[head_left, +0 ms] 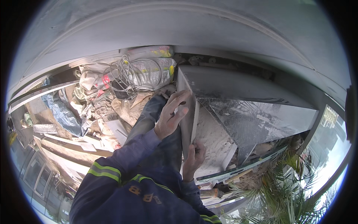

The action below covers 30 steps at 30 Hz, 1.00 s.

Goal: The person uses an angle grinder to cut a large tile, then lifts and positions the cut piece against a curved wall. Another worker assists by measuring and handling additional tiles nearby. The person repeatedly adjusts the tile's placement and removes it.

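Navy jacket (108,194) with lime bands lay nearest; beyond, the dusty grey flat panel (190,117) stood on edge, half-open left hand (170,117) by its far part, curled right hand (194,159) at its near end (whether clasping, I couldn't tell). It seemed stiff, heavy, dust-slick, best held at both ends.

Orange lettering (147,198) runs across the front of the dark blue jacket (112,205), its characters partly lost in the folds. The silvery sack (167,64) bears coloured print, too small and blurred to read. No other text is legible.
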Available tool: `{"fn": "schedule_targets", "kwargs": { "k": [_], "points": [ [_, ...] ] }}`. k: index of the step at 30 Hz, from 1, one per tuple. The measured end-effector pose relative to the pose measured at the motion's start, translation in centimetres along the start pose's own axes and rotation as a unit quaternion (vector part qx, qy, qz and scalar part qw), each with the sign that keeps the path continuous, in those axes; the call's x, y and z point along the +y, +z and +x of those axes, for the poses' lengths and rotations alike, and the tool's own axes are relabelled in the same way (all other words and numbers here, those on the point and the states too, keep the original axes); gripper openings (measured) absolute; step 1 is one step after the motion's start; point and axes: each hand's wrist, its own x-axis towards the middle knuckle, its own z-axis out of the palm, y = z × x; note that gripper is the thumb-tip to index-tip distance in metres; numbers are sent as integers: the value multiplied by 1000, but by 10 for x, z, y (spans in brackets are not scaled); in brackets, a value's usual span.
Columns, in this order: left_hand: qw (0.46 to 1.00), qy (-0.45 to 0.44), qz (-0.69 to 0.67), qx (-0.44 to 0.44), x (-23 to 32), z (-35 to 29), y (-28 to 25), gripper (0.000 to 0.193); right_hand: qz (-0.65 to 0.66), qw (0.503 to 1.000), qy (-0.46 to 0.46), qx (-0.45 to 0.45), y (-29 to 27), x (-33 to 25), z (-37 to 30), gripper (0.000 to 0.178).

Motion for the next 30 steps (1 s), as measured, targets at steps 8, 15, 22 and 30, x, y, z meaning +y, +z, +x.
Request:
{"fn": "schedule_targets", "kwargs": {
  "k": [8, 15, 22, 30],
  "points": [
    [997, 1, 12, 79, 21, 21, 23, 36, 7, 1000, -14, -17, -3, -6, 0, 28],
    [993, -60, 21, 101, 2, 30, 30, 17, -27, 999, 8, -41, -9, -17, 2, 28],
    [930, -182, -203, 246, 16, 52, -47, 27, 88, 992, 17, -86, -31, 1, 2, 23],
    [995, 1, 103, 14, 43, 25, -96, 11, 140, 989, -36, -20, -77, -30, -36, 23]
  ]
}}
